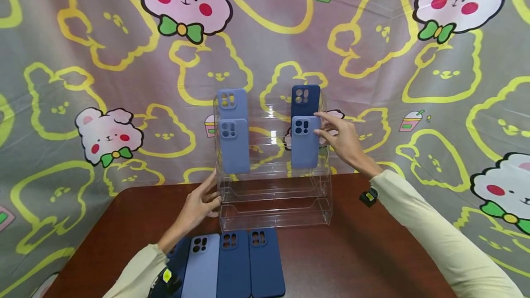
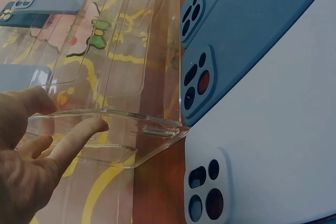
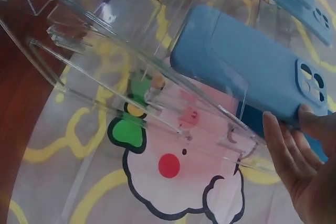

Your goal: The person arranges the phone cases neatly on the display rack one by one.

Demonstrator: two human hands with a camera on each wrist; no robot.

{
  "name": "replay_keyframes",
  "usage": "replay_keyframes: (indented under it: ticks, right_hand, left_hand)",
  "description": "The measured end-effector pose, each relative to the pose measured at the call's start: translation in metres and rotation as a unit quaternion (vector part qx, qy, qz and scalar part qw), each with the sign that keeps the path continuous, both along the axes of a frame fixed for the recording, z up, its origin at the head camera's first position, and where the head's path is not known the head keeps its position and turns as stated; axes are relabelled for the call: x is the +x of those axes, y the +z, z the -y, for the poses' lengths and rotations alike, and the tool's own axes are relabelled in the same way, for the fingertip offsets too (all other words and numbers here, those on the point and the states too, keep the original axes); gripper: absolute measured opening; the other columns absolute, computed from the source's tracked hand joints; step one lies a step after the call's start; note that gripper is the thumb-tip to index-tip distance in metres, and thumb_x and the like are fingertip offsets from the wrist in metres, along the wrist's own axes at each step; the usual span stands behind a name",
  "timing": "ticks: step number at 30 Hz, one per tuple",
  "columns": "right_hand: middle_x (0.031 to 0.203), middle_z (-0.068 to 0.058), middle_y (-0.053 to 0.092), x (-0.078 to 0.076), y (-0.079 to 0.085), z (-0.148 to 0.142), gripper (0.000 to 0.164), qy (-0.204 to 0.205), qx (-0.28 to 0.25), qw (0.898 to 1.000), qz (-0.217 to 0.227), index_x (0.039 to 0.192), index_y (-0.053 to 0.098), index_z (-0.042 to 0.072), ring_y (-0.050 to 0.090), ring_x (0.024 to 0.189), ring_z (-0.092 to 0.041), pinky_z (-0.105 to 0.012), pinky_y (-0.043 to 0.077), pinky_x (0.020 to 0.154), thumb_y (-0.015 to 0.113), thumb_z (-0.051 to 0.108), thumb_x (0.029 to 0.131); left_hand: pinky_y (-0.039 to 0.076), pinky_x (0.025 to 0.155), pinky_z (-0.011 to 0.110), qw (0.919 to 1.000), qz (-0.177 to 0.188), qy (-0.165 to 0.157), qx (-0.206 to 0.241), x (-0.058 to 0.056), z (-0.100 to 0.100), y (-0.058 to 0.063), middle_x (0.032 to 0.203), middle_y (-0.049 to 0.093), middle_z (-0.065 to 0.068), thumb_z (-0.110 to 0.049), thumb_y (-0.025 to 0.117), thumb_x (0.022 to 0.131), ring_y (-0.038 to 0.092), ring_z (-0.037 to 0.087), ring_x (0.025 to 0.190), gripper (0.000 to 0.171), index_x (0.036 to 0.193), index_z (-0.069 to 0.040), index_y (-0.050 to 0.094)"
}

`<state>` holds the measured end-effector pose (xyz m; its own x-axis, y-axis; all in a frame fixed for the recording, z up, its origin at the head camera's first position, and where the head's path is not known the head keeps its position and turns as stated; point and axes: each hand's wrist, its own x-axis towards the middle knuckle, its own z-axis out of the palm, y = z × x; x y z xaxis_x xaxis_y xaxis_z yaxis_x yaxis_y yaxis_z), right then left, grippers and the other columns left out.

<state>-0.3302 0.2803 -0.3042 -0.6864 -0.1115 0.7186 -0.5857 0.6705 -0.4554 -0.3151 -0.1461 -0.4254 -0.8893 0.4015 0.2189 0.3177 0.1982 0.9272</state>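
Observation:
A clear acrylic display stand (image 1: 275, 217) with stepped tiers stands on the table. My right hand (image 1: 341, 137) pinches a light blue phone case (image 1: 305, 151) by its right edge, near the camera cutouts, on a middle tier. Behind it, a dark blue phone case (image 1: 305, 98) rises from the tier above. Two more light blue cases, an upper one (image 1: 238, 105) and a lower one (image 1: 236, 153), stand at the stand's left. My left hand (image 1: 196, 203), fingers extended, touches the stand's left side panel; in the left wrist view its fingers (image 2: 79, 140) lie along the clear edge.
On the brown table (image 1: 352, 252), in front of the stand, lies a row of phone cases: a light blue one (image 1: 201, 266) and dark blue ones (image 1: 267, 263), partly under my left forearm. A patterned cloth (image 1: 265, 49) hangs close behind the stand.

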Motion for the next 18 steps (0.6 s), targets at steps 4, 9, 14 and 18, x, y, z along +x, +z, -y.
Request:
replay_keyframes:
  ticks: [4,9,14,18]
  right_hand:
    - [0.098,-0.016,0.07,0.0,-0.001,0.002,0.056,-0.037,0.041,0.998,-0.031,0.143,0.065,0.005,0.067,0.08,-0.029,-0.037,0.056,0.064,0.082,0.002,0.089]
    - [0.103,-0.018,0.067,0.001,-0.005,0.002,0.063,-0.055,0.051,0.996,-0.044,0.146,0.062,0.004,0.058,0.081,-0.031,-0.041,0.046,0.069,0.084,0.003,0.087]
    - [0.109,-0.021,0.067,0.004,-0.009,0.002,0.067,-0.062,0.033,0.997,-0.043,0.149,0.059,0.005,0.061,0.09,-0.038,-0.041,0.043,0.081,0.085,0.005,0.087]
    - [0.113,-0.023,0.064,0.008,-0.015,0.004,0.068,-0.07,0.029,0.996,-0.042,0.149,0.057,0.005,0.06,0.093,-0.038,-0.042,0.045,0.079,0.086,0.009,0.088]
  left_hand:
    - [0.067,0.074,0.039,1.0,0.005,-0.001,0.0,0.0,0.002,0.001,0.17,0.025,0.026,0.005,0.06,0.102,0.046,0.053,0.141,0.084,0.169,-0.026,0.02]
    - [0.067,0.074,0.04,0.9999,0.01,0.002,-0.004,0.001,0.003,0.002,0.169,0.025,0.026,0.006,0.059,0.102,0.045,0.053,0.141,0.084,0.169,-0.025,0.02]
    - [0.067,0.075,0.04,0.9999,0.009,-0.003,-0.005,0.0,0.001,0.0,0.17,0.024,0.026,0.006,0.059,0.102,0.045,0.053,0.142,0.085,0.169,-0.026,0.019]
    - [0.067,0.075,0.039,1.0,0.008,-0.001,-0.002,-0.001,0.001,0.0,0.169,0.025,0.027,0.006,0.06,0.102,0.045,0.054,0.141,0.085,0.169,-0.026,0.02]
